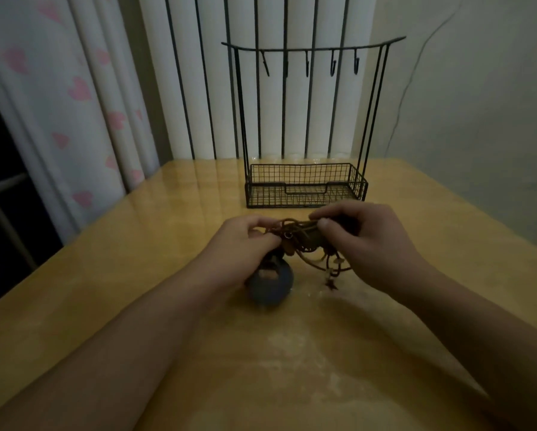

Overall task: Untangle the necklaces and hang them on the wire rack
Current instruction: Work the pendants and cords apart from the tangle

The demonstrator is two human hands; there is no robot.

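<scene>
Part of the tangled necklaces (298,241) is hidden behind the left hand (245,244) at nine o'clock and the right hand (366,241) at three o'clock. Individual strands cannot be told apart. Both forearms are cut off at six o'clock.

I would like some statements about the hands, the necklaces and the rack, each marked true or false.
1. Both hands hold the tangled necklaces. True: the left hand and the right hand pinch the cords.
2. A necklace already hangs on the wire rack. False: its hooks are bare.
3. The rack stands on the table beyond the hands. True.
4. The rack's basket holds a pendant. False: nothing shows in it; a round dark pendant hangs below the left hand.
</scene>
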